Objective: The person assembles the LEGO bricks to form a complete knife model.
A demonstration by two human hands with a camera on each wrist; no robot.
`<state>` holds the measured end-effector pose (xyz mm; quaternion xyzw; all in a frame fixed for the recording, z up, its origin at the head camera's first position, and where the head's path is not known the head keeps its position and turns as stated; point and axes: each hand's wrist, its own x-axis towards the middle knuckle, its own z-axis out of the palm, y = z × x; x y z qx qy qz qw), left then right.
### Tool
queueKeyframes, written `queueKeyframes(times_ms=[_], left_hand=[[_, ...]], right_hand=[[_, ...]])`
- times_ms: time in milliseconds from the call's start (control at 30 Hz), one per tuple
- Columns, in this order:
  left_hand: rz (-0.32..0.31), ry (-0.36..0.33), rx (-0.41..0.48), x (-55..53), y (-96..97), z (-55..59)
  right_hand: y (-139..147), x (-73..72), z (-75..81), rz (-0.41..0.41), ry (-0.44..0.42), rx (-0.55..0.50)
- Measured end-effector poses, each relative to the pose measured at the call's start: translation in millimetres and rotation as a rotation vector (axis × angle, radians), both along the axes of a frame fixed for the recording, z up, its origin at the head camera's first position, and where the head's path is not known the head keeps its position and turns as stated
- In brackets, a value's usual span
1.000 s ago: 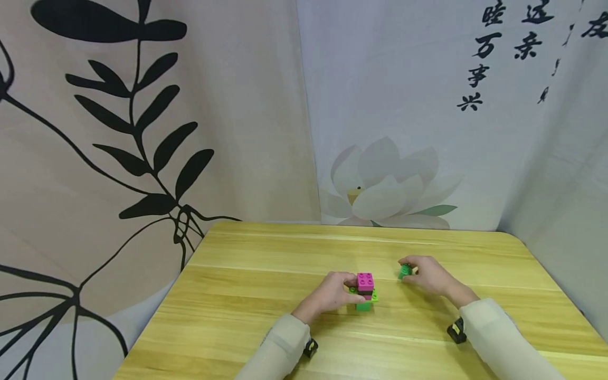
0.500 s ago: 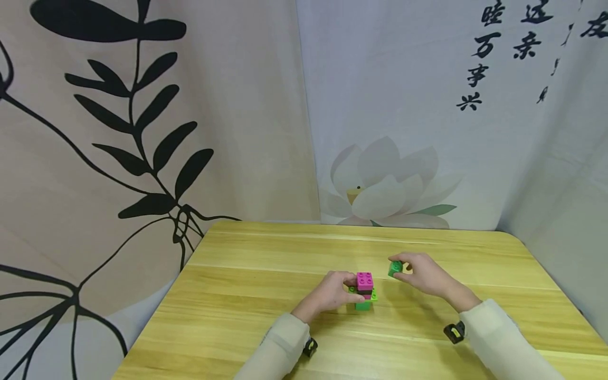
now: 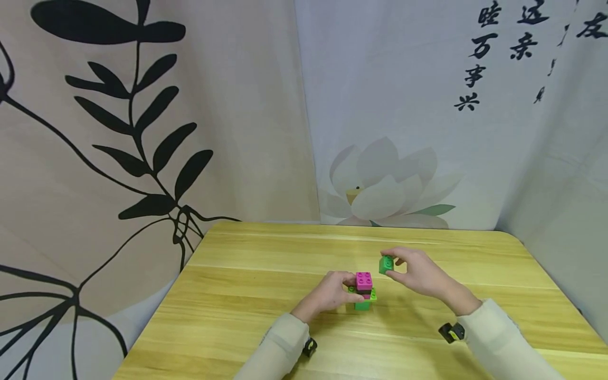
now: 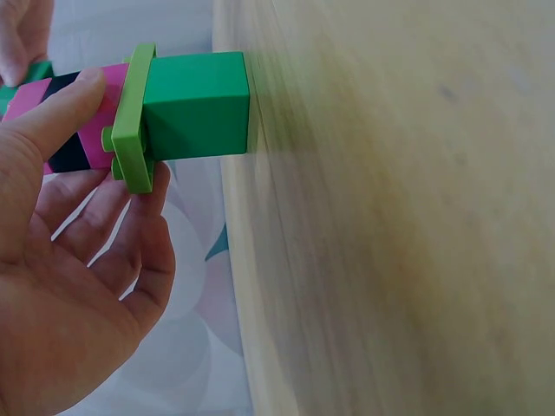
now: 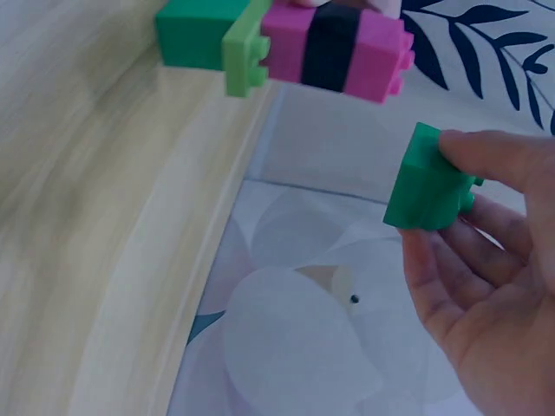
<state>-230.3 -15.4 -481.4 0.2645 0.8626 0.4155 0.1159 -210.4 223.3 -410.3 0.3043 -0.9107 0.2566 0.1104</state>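
Note:
A stack of toy building blocks stands upright on the wooden table. From the bottom up it has a green block, a flat lime-green plate wider than the rest, then pink, black and pink blocks. My left hand grips the stack from the left, thumb across the middle blocks. Up and to the right of the stack, my right hand pinches a small green block between thumb and fingers. Its studs face up in the head view, and a gap separates it from the top pink block.
The wooden table carries both forearms' shadows. Behind it hangs a pale curtain printed with dark leaves, a lotus and characters. Small black devices, one of them a right wrist camera, sit at the cuffs.
My right hand has lifted the small green block off the table and carried it left, closer to the stack. The left hand and the stack have stayed in place.

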Motion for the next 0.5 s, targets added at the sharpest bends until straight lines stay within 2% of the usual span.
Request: queueKeyframes(times_ms=[267, 500], left_hand=[[-0.003, -0.003, 0.000, -1.0, 0.1, -1.0], [-0.018, -0.010, 0.022, -1.2, -0.6, -1.1]], right_hand=[[-11, 3.2, 5.0, 0.094, 0.054, -0.059], [-21, 4.1, 3.7, 0.158, 0.053, -0.063]])
